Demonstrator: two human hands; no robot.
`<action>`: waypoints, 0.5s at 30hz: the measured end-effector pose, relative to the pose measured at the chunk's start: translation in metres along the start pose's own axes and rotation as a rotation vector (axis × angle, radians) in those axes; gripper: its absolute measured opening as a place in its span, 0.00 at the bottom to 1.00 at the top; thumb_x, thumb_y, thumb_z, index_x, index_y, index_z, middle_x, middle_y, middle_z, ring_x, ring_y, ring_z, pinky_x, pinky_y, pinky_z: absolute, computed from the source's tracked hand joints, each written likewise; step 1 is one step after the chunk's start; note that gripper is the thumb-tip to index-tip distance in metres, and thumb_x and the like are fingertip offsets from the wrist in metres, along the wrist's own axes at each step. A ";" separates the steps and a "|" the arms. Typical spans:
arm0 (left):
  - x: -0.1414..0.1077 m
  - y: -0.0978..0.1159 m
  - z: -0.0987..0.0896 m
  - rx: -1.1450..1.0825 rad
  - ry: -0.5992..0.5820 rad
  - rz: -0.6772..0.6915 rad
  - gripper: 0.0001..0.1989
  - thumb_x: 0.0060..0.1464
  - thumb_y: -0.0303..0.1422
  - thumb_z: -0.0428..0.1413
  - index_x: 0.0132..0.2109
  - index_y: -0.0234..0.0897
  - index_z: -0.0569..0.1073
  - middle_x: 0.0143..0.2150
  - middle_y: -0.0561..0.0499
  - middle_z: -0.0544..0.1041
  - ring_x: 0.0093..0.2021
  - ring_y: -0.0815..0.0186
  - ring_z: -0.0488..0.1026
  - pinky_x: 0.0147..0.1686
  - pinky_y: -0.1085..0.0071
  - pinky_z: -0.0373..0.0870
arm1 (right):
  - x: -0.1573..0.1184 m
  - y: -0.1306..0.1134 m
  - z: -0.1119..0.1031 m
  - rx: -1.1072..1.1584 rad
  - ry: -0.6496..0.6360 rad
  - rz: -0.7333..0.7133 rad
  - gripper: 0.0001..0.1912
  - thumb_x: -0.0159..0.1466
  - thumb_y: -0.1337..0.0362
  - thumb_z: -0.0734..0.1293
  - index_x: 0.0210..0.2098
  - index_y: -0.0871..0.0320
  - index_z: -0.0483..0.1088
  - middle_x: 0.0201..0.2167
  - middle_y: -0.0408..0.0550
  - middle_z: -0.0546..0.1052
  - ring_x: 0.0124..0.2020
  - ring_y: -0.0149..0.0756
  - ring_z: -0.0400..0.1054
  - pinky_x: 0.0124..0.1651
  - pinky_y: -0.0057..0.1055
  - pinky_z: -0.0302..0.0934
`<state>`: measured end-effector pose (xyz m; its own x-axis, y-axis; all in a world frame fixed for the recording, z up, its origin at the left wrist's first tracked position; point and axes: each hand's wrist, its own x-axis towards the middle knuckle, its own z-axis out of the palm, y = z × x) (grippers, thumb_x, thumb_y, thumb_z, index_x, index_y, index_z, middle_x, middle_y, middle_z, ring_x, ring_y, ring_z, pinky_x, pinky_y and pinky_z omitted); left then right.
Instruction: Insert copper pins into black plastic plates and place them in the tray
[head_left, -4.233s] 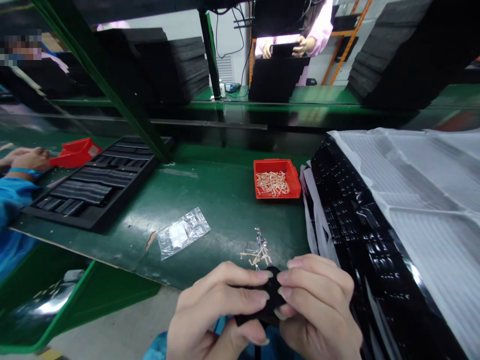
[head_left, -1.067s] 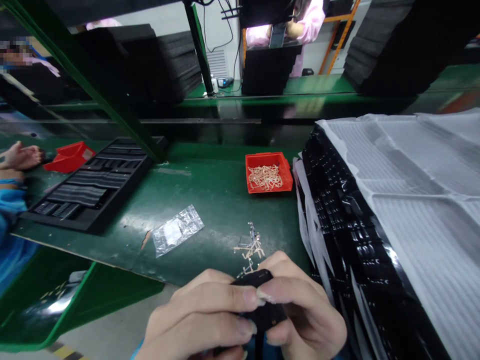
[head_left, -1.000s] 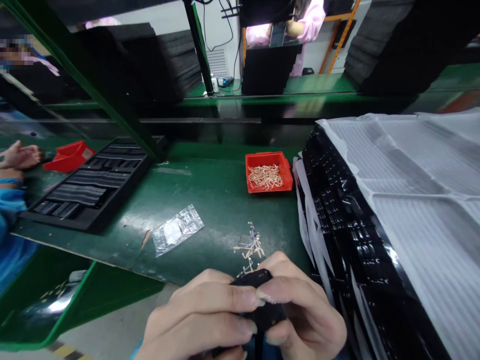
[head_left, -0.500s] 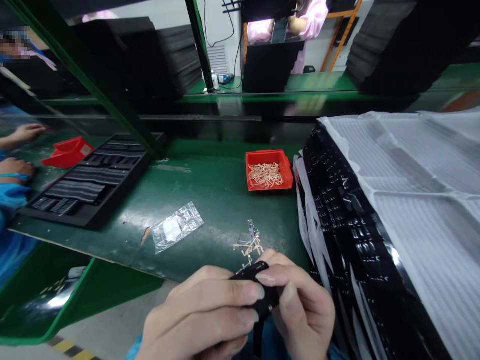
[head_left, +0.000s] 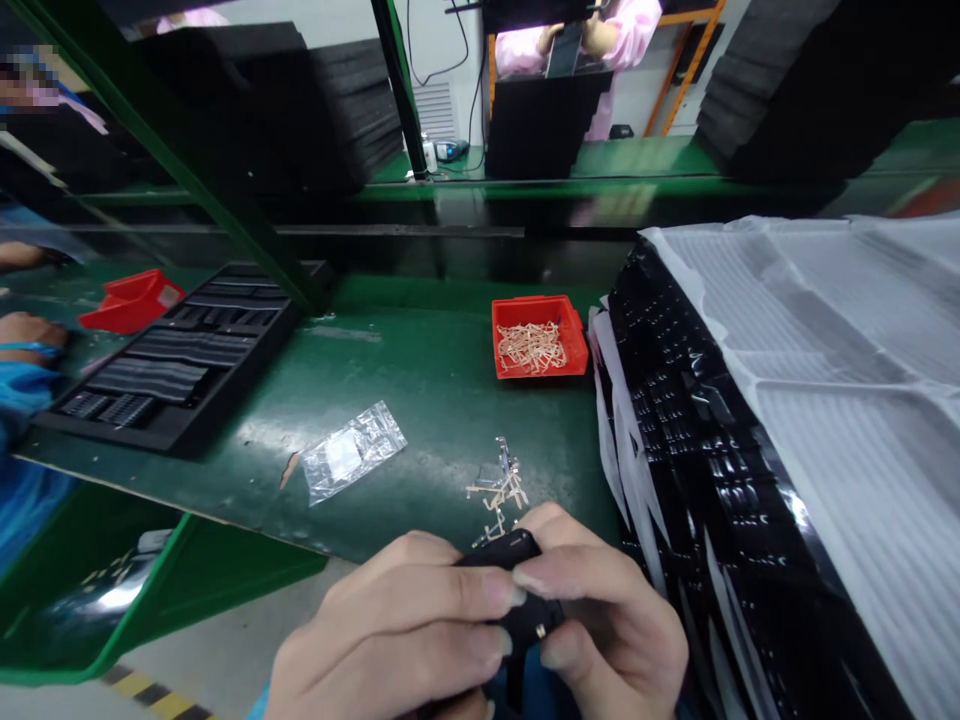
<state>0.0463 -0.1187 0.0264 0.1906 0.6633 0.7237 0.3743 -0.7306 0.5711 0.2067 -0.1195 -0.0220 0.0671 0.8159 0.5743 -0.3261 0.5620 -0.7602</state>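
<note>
A small black plastic piece (head_left: 527, 622) with a shiny gold-coloured bit at its lower right edge is held between both hands at the bottom centre. My left hand (head_left: 397, 630) is closed on its left side, fingers laid across the front. From the right, my right hand (head_left: 619, 620) pinches it, with the thumb close to the shiny bit. A dark strip hangs below the piece, partly hidden. Just beyond my fingers lie several small bent beige and metallic parts (head_left: 504, 490). Farther back, a red bin (head_left: 540, 372) holds many more beige parts.
A clear zip bag (head_left: 352, 455) lies left of centre on the green table (head_left: 420, 380). A black compartment tray (head_left: 172, 435) and another red bin (head_left: 135, 303) are farther left, by a co-worker's hand (head_left: 30, 330). Stacked black trays with white sheets (head_left: 847, 420) fill the right.
My right hand has shifted slightly right and its thumb has dropped lower along the black piece. The co-worker's far hand has moved left.
</note>
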 end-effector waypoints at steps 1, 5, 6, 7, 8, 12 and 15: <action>0.000 -0.001 0.000 0.004 -0.010 -0.002 0.08 0.71 0.34 0.59 0.41 0.40 0.80 0.38 0.48 0.87 0.34 0.62 0.84 0.35 0.66 0.87 | 0.000 0.000 -0.001 0.001 0.003 -0.002 0.12 0.74 0.60 0.69 0.56 0.51 0.76 0.32 0.45 0.76 0.33 0.34 0.67 0.35 0.32 0.63; 0.003 -0.006 0.001 -0.053 0.026 0.003 0.09 0.71 0.37 0.60 0.41 0.39 0.78 0.38 0.48 0.87 0.31 0.63 0.83 0.31 0.66 0.85 | 0.003 -0.002 -0.003 -0.062 -0.022 -0.002 0.03 0.75 0.62 0.68 0.45 0.54 0.74 0.24 0.40 0.75 0.26 0.30 0.66 0.34 0.32 0.63; 0.006 -0.007 0.001 -0.082 0.050 0.012 0.11 0.70 0.39 0.60 0.40 0.38 0.78 0.37 0.48 0.87 0.29 0.64 0.83 0.31 0.68 0.84 | 0.005 -0.003 -0.003 -0.080 -0.049 -0.009 0.04 0.75 0.63 0.67 0.43 0.55 0.73 0.23 0.40 0.75 0.24 0.29 0.67 0.35 0.32 0.64; 0.009 -0.007 0.001 -0.107 0.044 0.012 0.12 0.70 0.40 0.60 0.40 0.37 0.77 0.37 0.48 0.87 0.29 0.66 0.82 0.31 0.69 0.84 | 0.006 -0.004 -0.003 -0.093 -0.077 -0.014 0.04 0.76 0.64 0.66 0.42 0.55 0.72 0.22 0.39 0.76 0.23 0.29 0.68 0.35 0.32 0.64; 0.012 -0.008 -0.001 -0.125 0.004 0.016 0.12 0.70 0.40 0.61 0.40 0.36 0.77 0.37 0.48 0.87 0.29 0.67 0.83 0.32 0.70 0.84 | 0.008 -0.005 -0.003 -0.104 -0.106 -0.018 0.05 0.76 0.65 0.65 0.41 0.55 0.71 0.21 0.39 0.76 0.22 0.28 0.68 0.35 0.31 0.65; 0.022 -0.010 -0.011 -0.179 -0.210 0.031 0.13 0.69 0.41 0.62 0.43 0.33 0.77 0.38 0.46 0.86 0.30 0.66 0.84 0.36 0.69 0.84 | 0.003 -0.013 -0.007 -0.222 -0.173 0.051 0.09 0.77 0.63 0.65 0.39 0.54 0.71 0.22 0.38 0.78 0.24 0.28 0.72 0.36 0.28 0.68; 0.022 -0.010 -0.014 -0.231 -0.173 -0.033 0.16 0.67 0.44 0.63 0.42 0.33 0.78 0.35 0.47 0.85 0.29 0.66 0.83 0.32 0.70 0.81 | -0.011 -0.021 -0.011 -0.287 -0.195 0.307 0.07 0.75 0.62 0.68 0.38 0.52 0.74 0.26 0.39 0.78 0.27 0.28 0.74 0.32 0.23 0.69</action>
<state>0.0339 -0.0990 0.0417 0.3414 0.6907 0.6375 0.1702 -0.7124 0.6808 0.2238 -0.1387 -0.0154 -0.1795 0.9250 0.3349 -0.0268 0.3357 -0.9416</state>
